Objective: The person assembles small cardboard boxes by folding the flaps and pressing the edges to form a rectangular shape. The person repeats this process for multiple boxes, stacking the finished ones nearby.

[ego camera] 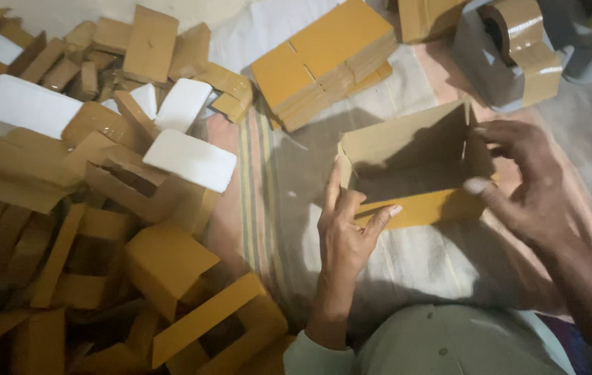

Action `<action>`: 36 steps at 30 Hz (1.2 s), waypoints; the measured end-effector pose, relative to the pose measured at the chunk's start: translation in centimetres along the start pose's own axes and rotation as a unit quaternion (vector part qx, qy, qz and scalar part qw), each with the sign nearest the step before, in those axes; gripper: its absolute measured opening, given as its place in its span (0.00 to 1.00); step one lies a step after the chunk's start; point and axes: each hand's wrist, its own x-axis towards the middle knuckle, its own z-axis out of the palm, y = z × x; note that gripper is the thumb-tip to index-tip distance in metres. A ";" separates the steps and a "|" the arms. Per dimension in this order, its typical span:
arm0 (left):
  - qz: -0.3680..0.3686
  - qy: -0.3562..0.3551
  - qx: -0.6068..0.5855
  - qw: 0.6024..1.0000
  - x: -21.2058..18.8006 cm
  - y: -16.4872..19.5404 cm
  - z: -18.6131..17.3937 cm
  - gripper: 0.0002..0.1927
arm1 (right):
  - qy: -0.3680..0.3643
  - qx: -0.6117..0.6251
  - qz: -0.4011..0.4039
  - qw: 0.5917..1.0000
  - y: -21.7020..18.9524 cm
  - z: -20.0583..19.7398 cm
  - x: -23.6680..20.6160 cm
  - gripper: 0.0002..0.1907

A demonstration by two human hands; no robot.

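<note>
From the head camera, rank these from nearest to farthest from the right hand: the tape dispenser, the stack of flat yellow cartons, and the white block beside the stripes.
1. Tape dispenser, just above the right hand.
2. Stack of flat cartons, top centre.
3. White block, far left.

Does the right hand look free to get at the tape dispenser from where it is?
Probably yes, once it lets go: the right hand is gripping the open box, but the tape dispenser sits just beyond it with bare cloth between.
</note>
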 end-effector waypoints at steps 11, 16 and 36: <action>0.006 -0.112 -0.182 0.977 0.6 -2.2 0.1 0.36 | -0.149 -0.025 0.019 0.988 0.9 0.6 0.7 0.17; 0.008 -0.122 -0.166 0.979 1.9 -3.4 0.2 0.33 | -0.102 0.016 0.236 0.966 2.0 1.7 -0.8 0.16; -0.102 0.041 -0.287 0.952 -1.1 -5.7 5.3 0.31 | 0.132 0.218 0.238 0.937 3.0 4.2 -4.0 0.07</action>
